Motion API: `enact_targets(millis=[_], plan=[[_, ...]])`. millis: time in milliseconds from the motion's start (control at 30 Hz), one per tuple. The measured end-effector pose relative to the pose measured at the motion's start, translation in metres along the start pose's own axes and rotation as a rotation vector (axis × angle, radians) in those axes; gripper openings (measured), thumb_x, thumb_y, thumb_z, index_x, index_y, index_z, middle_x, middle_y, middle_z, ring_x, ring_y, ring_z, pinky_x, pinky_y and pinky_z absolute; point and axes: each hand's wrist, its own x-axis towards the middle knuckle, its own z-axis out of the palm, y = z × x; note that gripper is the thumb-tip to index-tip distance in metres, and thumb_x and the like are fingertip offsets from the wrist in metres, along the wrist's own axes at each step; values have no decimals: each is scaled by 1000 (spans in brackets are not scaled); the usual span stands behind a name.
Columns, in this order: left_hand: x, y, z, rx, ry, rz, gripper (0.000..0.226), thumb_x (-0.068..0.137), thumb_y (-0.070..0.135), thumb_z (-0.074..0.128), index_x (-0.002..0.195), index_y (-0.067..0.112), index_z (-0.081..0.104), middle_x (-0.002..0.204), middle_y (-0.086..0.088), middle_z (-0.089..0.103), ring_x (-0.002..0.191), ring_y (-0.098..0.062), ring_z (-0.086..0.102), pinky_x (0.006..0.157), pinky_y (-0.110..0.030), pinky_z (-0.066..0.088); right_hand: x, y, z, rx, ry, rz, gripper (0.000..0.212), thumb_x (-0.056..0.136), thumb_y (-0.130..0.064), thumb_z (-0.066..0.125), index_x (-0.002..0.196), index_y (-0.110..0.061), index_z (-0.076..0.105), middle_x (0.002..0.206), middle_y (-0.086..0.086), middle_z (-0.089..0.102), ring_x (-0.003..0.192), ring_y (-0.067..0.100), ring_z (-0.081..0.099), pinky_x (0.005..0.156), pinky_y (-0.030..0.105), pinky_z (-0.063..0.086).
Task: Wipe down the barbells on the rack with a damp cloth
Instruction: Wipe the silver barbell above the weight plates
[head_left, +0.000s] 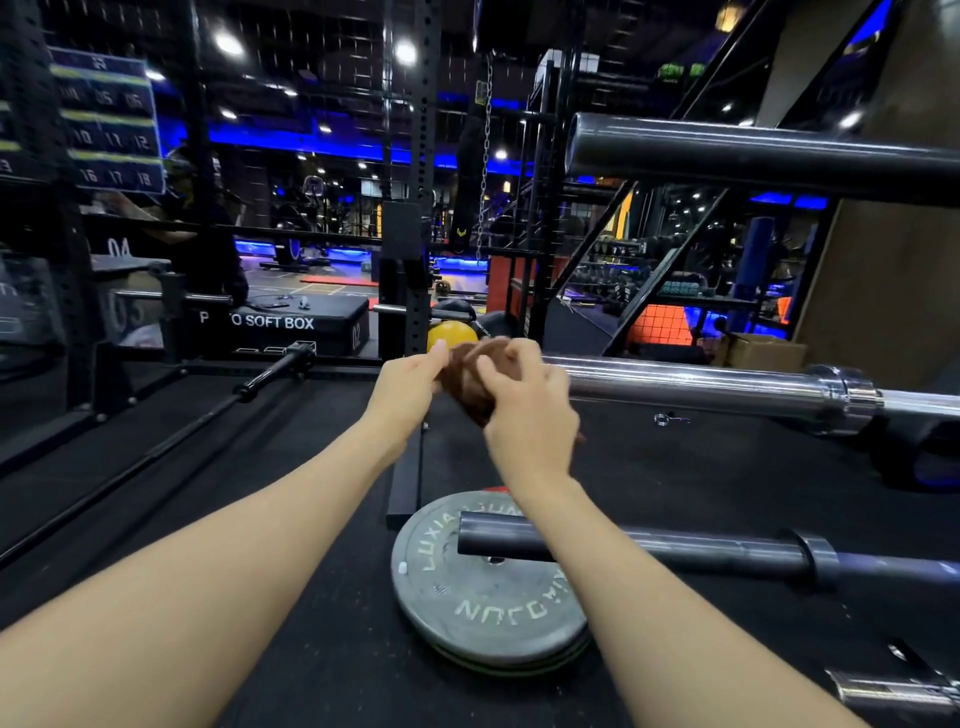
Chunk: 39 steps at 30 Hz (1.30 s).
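Metal bars, rubbery floor, soft cloth
Middle barbell (701, 382) polished chrome, glossy; top barbell (753, 150) dull grey steel, smooth; bottom barbell (675, 548) matt dark metal; cloth (467, 379) brown, crumpled; weight plate (488, 597) scuffed grey, matt; floor (260, 519) black, grainy.
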Motion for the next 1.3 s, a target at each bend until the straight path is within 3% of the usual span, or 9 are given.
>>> enact_targets(millis=[233,333,400,567,633,767,867,1167,1300], plan=[[2,4,-26,-25,162,-87,36,97,39,40,81,20,66,90,-4,70,92,-25,64,93,-41,49,7,-31,6,16,-68,-129,41,86,-6,55,120,-29,59,137,-4,36,103,30,43,58,31,33],[2,7,-24,273,264,93,23,94,27,42,80,19,59,93,-1,62,87,-20,57,82,-32,44,11,-20,-4,-55,30,-94,42,73,-4,67,109,-24,65,125,4,51,88,32,50,49,26,30],[-1,15,-12,483,300,217,16,94,19,47,101,21,62,103,-1,59,86,-14,54,79,-27,41,14,-4,-10,-163,30,-83,38,77,-7,66,111,-25,63,126,4,50,90,31,49,49,28,31],[-6,33,41,686,128,431,25,90,12,54,113,18,61,114,-1,54,98,-16,58,87,-29,45,20,66,-37,-290,-32,114,38,89,-16,53,126,-24,49,140,4,28,107,33,40,61,34,38],[-8,37,67,743,70,467,27,90,13,55,117,18,59,118,0,53,105,-15,55,87,-26,42,18,97,-53,-312,-54,192,39,89,-15,53,126,-24,49,141,5,25,109,35,39,63,36,39],[-12,40,119,816,-46,511,30,90,15,56,119,17,59,122,-2,53,113,-20,53,94,-39,45,14,151,-76,-360,-73,281,42,88,-13,55,128,-22,47,141,8,25,111,39,39,61,37,41],[-18,46,156,909,-110,557,32,91,17,55,123,17,57,124,-2,53,116,-21,49,96,-40,43,14,183,-88,-389,-72,330,41,89,-10,53,127,-22,47,144,9,23,111,41,41,60,35,37],[-21,61,237,988,-248,496,35,91,19,54,126,18,55,127,-1,50,115,-21,48,97,-35,38,14,226,-125,-346,-197,464,46,95,-5,38,140,-16,34,154,11,8,117,41,37,69,36,36],[-21,67,256,981,-300,428,33,92,17,52,125,19,56,125,1,51,112,-21,50,95,-33,40,7,223,-136,-298,-284,495,47,96,-5,40,141,-16,36,152,7,14,109,35,41,66,33,35]])
